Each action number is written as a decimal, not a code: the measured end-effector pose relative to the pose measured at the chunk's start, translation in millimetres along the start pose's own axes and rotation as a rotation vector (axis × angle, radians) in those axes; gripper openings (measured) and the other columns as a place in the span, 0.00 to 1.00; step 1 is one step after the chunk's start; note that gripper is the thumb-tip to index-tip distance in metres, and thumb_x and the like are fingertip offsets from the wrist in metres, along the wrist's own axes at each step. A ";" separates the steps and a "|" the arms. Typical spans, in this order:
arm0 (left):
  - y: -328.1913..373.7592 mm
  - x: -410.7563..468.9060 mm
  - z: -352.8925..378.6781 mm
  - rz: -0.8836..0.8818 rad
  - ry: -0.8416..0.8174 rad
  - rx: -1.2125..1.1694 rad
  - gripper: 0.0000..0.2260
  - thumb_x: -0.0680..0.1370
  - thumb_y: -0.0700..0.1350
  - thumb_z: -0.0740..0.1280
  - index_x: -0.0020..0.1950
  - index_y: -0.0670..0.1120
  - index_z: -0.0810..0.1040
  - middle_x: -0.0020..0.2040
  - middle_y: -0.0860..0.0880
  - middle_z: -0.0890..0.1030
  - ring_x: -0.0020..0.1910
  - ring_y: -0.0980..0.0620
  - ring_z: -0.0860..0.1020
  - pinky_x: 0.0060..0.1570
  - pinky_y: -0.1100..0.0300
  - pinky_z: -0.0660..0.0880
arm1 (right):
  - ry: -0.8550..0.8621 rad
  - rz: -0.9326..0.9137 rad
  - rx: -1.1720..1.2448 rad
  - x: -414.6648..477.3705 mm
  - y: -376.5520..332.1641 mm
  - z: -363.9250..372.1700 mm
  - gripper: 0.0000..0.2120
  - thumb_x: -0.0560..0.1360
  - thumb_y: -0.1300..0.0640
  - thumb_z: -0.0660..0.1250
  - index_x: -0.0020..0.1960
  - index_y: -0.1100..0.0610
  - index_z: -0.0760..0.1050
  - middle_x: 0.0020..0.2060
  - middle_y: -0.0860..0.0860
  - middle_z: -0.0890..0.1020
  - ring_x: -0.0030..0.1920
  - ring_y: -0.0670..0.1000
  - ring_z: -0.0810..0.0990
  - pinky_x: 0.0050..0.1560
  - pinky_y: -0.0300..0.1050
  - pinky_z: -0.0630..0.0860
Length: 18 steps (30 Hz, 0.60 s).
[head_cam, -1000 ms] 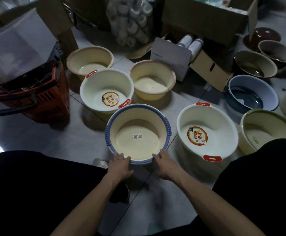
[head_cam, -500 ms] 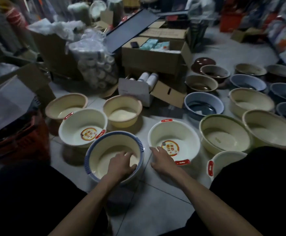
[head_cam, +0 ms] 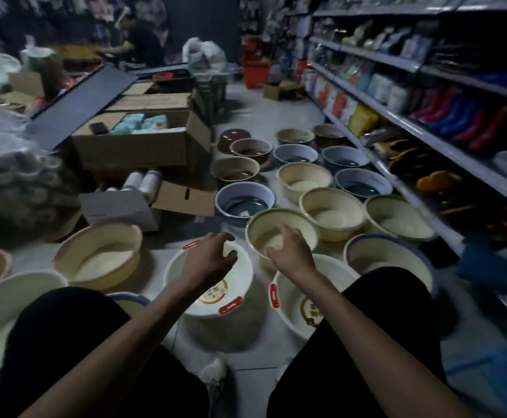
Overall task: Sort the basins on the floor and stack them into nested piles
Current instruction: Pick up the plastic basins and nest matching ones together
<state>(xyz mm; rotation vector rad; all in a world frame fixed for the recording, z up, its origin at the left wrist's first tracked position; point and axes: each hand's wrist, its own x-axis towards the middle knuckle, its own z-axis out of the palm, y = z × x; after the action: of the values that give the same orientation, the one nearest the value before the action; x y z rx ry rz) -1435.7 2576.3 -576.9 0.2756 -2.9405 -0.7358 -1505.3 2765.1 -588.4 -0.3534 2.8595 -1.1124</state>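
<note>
Head view: round, smooth plastic basins (head_cam: 332, 213).

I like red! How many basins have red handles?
2: the middle basin under the left hand, the right basin under the right forearm. Far-left white basin may hide handles.

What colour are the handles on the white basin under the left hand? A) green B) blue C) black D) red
D: the white basin under the left hand has red handle tabs on its rim.
</note>
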 end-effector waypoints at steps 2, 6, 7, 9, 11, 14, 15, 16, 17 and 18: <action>23.1 17.5 7.9 0.081 -0.035 0.007 0.18 0.79 0.51 0.68 0.68 0.52 0.76 0.66 0.47 0.77 0.61 0.47 0.77 0.58 0.49 0.77 | 0.059 0.051 0.006 0.0 13.9 -30.7 0.27 0.74 0.55 0.71 0.72 0.55 0.71 0.66 0.58 0.75 0.66 0.59 0.75 0.63 0.46 0.71; 61.4 54.3 36.7 0.213 -0.123 -0.004 0.18 0.78 0.51 0.68 0.68 0.52 0.76 0.65 0.47 0.79 0.61 0.46 0.78 0.58 0.50 0.77 | 0.155 0.159 -0.007 3.9 44.3 -78.8 0.26 0.74 0.54 0.72 0.71 0.54 0.72 0.64 0.58 0.76 0.63 0.60 0.76 0.61 0.48 0.73; 70.4 62.7 46.0 0.228 -0.146 -0.007 0.19 0.78 0.51 0.68 0.68 0.52 0.75 0.66 0.48 0.79 0.60 0.46 0.79 0.57 0.51 0.77 | 0.172 0.195 -0.006 6.9 53.6 -87.3 0.26 0.74 0.54 0.72 0.71 0.54 0.73 0.64 0.58 0.76 0.63 0.60 0.76 0.60 0.49 0.74; 89.2 77.3 63.8 0.249 -0.192 -0.027 0.19 0.79 0.50 0.68 0.69 0.52 0.74 0.65 0.49 0.79 0.59 0.47 0.79 0.56 0.52 0.76 | 0.178 0.288 0.025 13.4 68.9 -100.5 0.25 0.74 0.55 0.71 0.70 0.54 0.73 0.64 0.57 0.78 0.63 0.59 0.77 0.60 0.49 0.75; 110.0 91.6 81.2 0.286 -0.233 -0.068 0.18 0.79 0.49 0.68 0.69 0.51 0.74 0.62 0.48 0.80 0.58 0.46 0.79 0.57 0.51 0.77 | 0.175 0.359 0.097 23.9 83.7 -110.6 0.24 0.74 0.55 0.71 0.69 0.53 0.74 0.61 0.55 0.80 0.62 0.57 0.78 0.58 0.48 0.75; 142.0 115.7 108.2 0.329 -0.297 -0.136 0.16 0.78 0.49 0.68 0.66 0.51 0.77 0.58 0.47 0.82 0.54 0.47 0.80 0.51 0.54 0.77 | 0.195 0.469 0.179 42.1 112.0 -124.5 0.18 0.74 0.55 0.70 0.64 0.51 0.75 0.54 0.51 0.79 0.55 0.53 0.77 0.55 0.48 0.76; 151.7 124.6 118.5 0.353 -0.324 -0.136 0.16 0.78 0.48 0.68 0.66 0.50 0.77 0.59 0.48 0.81 0.53 0.48 0.80 0.47 0.57 0.75 | 0.214 0.518 0.197 47.5 124.4 -128.1 0.16 0.75 0.55 0.69 0.62 0.50 0.74 0.53 0.50 0.78 0.54 0.53 0.77 0.55 0.48 0.76; 161.3 133.2 129.2 0.379 -0.350 -0.123 0.16 0.79 0.47 0.67 0.67 0.50 0.76 0.59 0.49 0.81 0.53 0.49 0.79 0.46 0.59 0.73 | 0.230 0.575 0.210 53.3 141.2 -130.3 0.15 0.76 0.55 0.68 0.62 0.50 0.74 0.54 0.51 0.78 0.54 0.54 0.77 0.57 0.50 0.77; 169.3 142.4 141.0 0.396 -0.372 -0.108 0.17 0.79 0.46 0.67 0.68 0.49 0.76 0.60 0.48 0.81 0.55 0.48 0.79 0.46 0.59 0.71 | 0.242 0.633 0.228 58.5 159.9 -131.4 0.17 0.76 0.55 0.68 0.65 0.50 0.74 0.57 0.52 0.79 0.56 0.55 0.77 0.59 0.53 0.78; 176.3 151.9 153.6 0.410 -0.383 -0.097 0.18 0.79 0.46 0.67 0.69 0.48 0.75 0.61 0.47 0.81 0.57 0.46 0.79 0.47 0.58 0.72 | 0.248 0.688 0.245 62.7 180.1 -131.0 0.20 0.76 0.55 0.68 0.68 0.51 0.74 0.60 0.53 0.79 0.57 0.56 0.77 0.60 0.56 0.79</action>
<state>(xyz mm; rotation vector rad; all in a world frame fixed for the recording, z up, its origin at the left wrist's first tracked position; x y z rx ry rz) -1632.2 2769.3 -620.4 -0.5178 -3.1251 -0.9456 -1618.1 2965.8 -610.6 0.7663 2.6114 -1.3701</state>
